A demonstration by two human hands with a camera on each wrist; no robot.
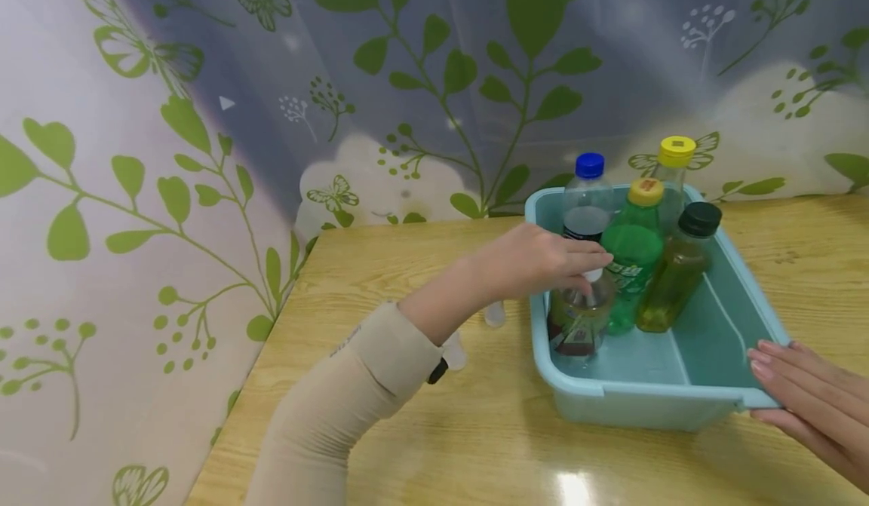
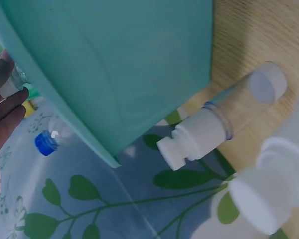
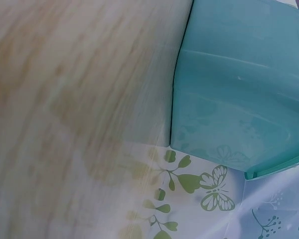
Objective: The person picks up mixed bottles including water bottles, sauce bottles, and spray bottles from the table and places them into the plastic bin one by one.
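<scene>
My left hand (image 1: 536, 261) reaches over the near left corner of a light blue plastic basin (image 1: 652, 391). Its fingers are at the white cap of a clear bottle (image 1: 582, 317) with a dark label, standing in that corner. In the left wrist view, the thumb and fingertips (image 2: 12, 112) are on either side of the cap. My right hand (image 1: 815, 400) holds the basin's near right corner, its fingers on the rim and one digit below. Beside the clear bottle stand a green soda bottle (image 1: 631, 249), a dark-capped bottle (image 1: 679, 265), a blue-capped bottle (image 1: 588, 189) and a yellow-capped bottle (image 1: 675, 163).
Small clear bottles with white tops, one bottle (image 2: 239, 109) and a second white-capped bottle (image 2: 269, 184), lie on the wooden table (image 1: 475, 446) left of the basin, partly behind the left forearm. A leaf-patterned curtain (image 1: 421, 114) hangs along the back and left.
</scene>
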